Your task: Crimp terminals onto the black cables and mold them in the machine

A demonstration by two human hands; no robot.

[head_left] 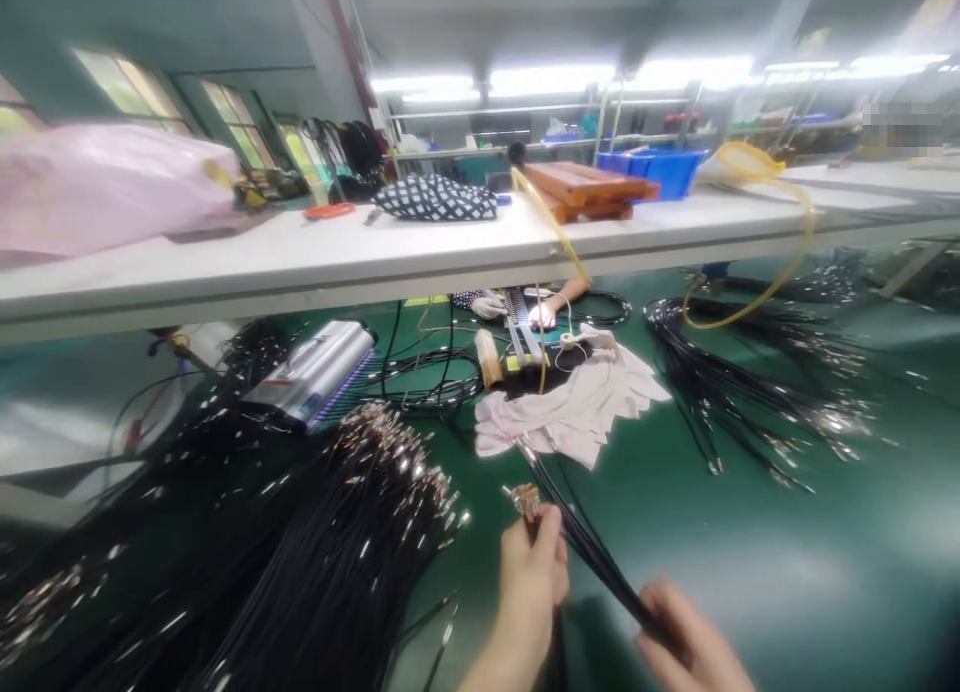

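Observation:
My left hand (532, 570) is closed around the metal-tipped ends of a thin bundle of black cables (577, 527), just above the green table. My right hand (686, 637) grips the same bundle lower down, at the bottom edge of the view. The bundle runs up and left from my right hand toward a crumpled pink cloth (574, 407). A large heap of black cables with shiny metal ends (337, 542) lies to the left of my hands.
More black cables (750, 392) are spread at the right. A silver device (315, 372) sits at the left. A white shelf (420, 257) spans the view; beneath it another person's gloved hands (517, 312) work at a fixture.

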